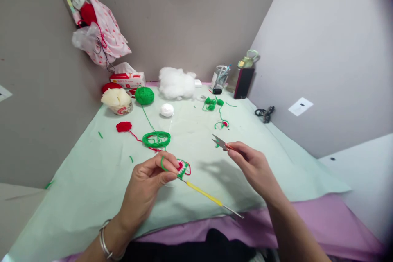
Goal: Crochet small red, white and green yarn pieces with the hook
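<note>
My left hand [150, 178] pinches a small crochet piece [182, 168] with a red centre, a white ring and a green edge. A crochet hook [204, 193] with a yellow grip hangs from its lower edge, slanting down to the right. Green yarn loops over a left finger. My right hand [251, 163] is closed around small scissors [220, 142], blades pointing up to the left and slightly apart. Just behind the left hand lies a coil of green yarn [156, 139], with red yarn [123, 127] to its left.
Toward the back stand a green yarn ball [144, 95], a white yarn ball [167, 109], white stuffing [176, 83], a tub [117, 100], a tissue box [127, 78], a clear cup [221, 78] and a phone [244, 83]. Green scraps [210, 103] and a hair clip [268, 114] lie at the right.
</note>
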Available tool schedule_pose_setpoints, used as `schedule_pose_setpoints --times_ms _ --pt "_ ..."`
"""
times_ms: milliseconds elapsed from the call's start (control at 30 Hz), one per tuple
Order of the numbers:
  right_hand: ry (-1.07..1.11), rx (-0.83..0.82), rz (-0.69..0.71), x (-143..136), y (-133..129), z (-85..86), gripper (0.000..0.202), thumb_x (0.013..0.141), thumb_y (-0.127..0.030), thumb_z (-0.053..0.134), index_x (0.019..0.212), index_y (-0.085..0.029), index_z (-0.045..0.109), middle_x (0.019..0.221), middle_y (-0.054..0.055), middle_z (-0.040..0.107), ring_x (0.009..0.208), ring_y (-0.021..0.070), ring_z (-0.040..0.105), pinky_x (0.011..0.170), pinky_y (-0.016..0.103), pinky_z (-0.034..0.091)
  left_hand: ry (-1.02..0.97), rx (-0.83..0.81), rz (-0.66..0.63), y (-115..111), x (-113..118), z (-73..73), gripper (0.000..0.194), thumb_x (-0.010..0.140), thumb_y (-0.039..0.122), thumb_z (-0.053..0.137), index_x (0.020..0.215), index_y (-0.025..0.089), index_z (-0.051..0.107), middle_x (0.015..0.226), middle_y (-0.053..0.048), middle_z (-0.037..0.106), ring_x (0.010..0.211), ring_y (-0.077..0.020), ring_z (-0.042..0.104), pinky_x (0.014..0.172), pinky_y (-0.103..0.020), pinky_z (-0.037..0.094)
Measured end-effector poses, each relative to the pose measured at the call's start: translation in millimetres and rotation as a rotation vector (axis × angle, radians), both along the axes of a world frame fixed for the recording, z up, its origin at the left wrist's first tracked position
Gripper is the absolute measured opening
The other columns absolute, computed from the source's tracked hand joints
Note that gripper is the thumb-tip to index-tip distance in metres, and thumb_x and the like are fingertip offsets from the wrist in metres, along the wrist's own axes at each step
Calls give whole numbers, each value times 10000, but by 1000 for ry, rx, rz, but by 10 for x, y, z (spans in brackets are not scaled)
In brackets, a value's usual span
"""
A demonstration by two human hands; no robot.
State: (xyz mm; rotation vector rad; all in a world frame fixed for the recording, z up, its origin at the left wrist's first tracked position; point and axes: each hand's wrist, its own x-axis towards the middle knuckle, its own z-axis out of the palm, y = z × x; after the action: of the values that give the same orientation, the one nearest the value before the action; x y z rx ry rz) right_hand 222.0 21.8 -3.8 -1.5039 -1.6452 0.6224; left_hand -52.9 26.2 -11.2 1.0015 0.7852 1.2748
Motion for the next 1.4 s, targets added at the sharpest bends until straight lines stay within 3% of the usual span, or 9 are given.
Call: schedule_pose_setpoints --times_ms 133,200,300,467,533,667,867,1100,1400 --pt "-454 -179 69 261 134 -204 257 1002 -451 594 1029 -246 746 926 33 805 766 205 723 695 311 515 -114 -152 69 20 -9 64 297 646 364 1009 633 181 775 808 -2 683 776 -116 608 725 -175 525" --pt "-675 -105 -92 370 214 -302 254 1014 -432 567 1054 -238 726 952 45 798 803 219 731 690 316 503 -164 -206 59 33 -12 71 306 637 346 1014 632 167 765 814 3 680 750 -103 613 700 -162 545" --pt "-788 -33 -304 525 336 -391 311 1039 -384 478 1099 -184 708 1018 132 769 864 275 712 646 343 451 -239 -302 53 52 -9 42 285 636 308 1019 679 159 780 830 5 698 733 -91 641 713 -159 593" --pt "-851 25 -372 674 409 -413 342 1038 -374 497 1236 -166 682 1108 178 736 1000 335 676 742 396 485 -379 -518 72 66 42 -6 226 641 181 1011 740 148 811 826 -6 738 695 -80 678 685 -146 637" --pt "-871 47 -365 670 394 -410 357 1031 -347 521 1294 -149 662 1199 203 717 1077 356 653 852 442 501 -406 -558 48 49 80 -3 220 639 138 1005 729 142 805 810 -4 738 676 -73 680 655 -130 630" --pt "-902 90 -281 624 424 -380 351 1051 -322 495 1318 -163 657 1301 195 693 1133 341 636 959 464 481 -389 -577 -56 -9 151 4 321 570 240 1050 741 131 802 789 -1 735 672 -73 678 656 -137 628" --pt "-911 21 -196 647 760 -284 326 1036 -262 478 1218 -146 723 1196 198 731 1077 350 653 924 464 453 -359 -597 -94 -47 188 -14 327 591 253 1043 765 129 795 808 -1 744 667 -67 668 658 -144 613" --pt "-737 -37 -127 641 1094 -260 197 942 -301 595 888 -212 762 977 98 774 836 238 680 705 335 442 -358 -610 -102 -46 187 -8 326 573 246 1049 747 128 801 795 -8 749 658 -72 667 655 -144 618" --pt "-510 126 -377 880 1001 -47 369 1006 -380 478 1047 -151 765 1015 169 791 892 300 742 832 445 577 -393 -566 -103 -10 157 -25 294 615 249 1034 765 135 809 780 -10 753 676 -76 671 675 -142 619"
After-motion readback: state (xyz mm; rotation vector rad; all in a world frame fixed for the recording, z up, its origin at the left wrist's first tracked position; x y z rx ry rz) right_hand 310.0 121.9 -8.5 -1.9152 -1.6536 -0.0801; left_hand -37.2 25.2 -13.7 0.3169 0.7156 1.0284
